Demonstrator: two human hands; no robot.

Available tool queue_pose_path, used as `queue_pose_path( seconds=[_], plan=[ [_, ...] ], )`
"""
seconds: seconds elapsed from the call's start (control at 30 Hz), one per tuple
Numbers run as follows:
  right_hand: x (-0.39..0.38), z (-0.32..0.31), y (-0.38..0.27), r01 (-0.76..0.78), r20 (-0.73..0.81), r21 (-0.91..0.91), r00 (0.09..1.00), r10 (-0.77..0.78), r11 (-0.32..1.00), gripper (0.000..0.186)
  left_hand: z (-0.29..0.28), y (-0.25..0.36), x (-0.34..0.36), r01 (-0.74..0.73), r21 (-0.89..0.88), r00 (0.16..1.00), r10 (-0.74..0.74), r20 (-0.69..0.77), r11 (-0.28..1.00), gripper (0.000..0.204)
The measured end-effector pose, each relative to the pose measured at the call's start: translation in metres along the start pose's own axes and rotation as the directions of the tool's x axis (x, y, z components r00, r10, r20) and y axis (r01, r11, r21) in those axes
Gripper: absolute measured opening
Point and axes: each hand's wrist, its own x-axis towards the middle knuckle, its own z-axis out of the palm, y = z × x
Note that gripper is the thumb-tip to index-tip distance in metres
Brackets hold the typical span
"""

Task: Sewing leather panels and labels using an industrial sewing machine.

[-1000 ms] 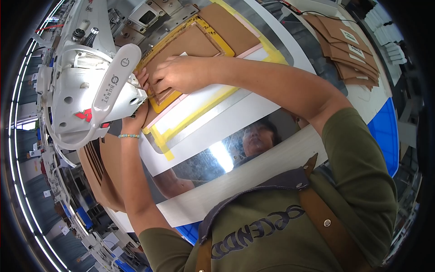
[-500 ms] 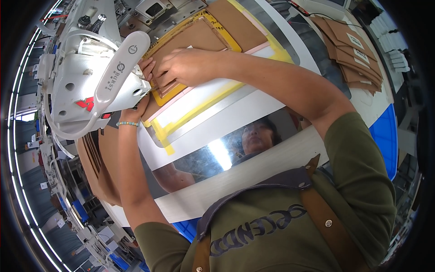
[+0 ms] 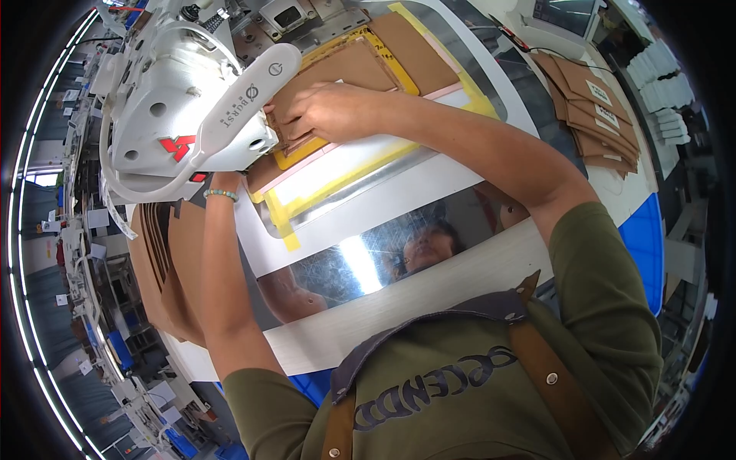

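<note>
My right hand (image 3: 326,111) rests palm-down on brown board inside a yellow template frame (image 3: 395,73), fingers slightly bent and apart at its left part. My left hand (image 3: 226,182), with a beaded bracelet at the wrist, reaches under the white sewing machine head (image 3: 169,100); most of its fingers are hidden, a fingertip showing beside the board. A white lamp (image 3: 249,88) on a bent arm crosses in front of the machine. The frame sits on a larger brown panel (image 3: 418,54) above a white sheet (image 3: 330,241) with yellow tape strips (image 3: 345,182).
A stack of brown pieces with labels (image 3: 602,119) lies at the right. More brown pieces (image 3: 165,268) are at the left, beside my forearm. A polished metal plate (image 3: 307,291) runs along the table's front. A blue bin (image 3: 644,245) is at right; a screen (image 3: 563,11) is behind.
The machine and lamp appear further right in the picture, covering more of my left hand and its fingers. My right hand has shifted slightly right with the frame, staying on the board.
</note>
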Motion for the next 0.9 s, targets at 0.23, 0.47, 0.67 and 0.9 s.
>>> queue_pose_path(
  seconds=[0.23, 0.47, 0.67, 0.9],
  plan=[
    [0.002, -0.007, -0.001, -0.056, 0.073, -0.008, 0.996, 0.056, 0.998, 0.033, 0.001, -0.002, 0.005, 0.139, -0.384, 0.989, -0.147, 0.009, 0.913, 0.061],
    [0.003, -0.008, -0.003, -0.051, 0.035, 0.028, 0.998, 0.050, 0.998, 0.032, 0.005, 0.004, 0.000, -0.036, -0.096, 0.999, 0.034, -0.019, 0.995, 0.054],
    [0.007, -0.020, -0.004, -0.098, 0.146, 0.124, 0.986, 0.080, 0.987, 0.031, 0.017, 0.034, -0.003, -0.226, 0.347, 0.974, 0.218, 0.063, 0.910, 0.044],
    [-0.003, 0.003, 0.011, -0.134, -0.080, -0.197, 0.990, 0.120, 0.971, 0.033, 0.037, 0.042, -0.035, -0.165, 0.580, 0.976, 0.216, -0.018, 0.798, 0.022]
  ],
)
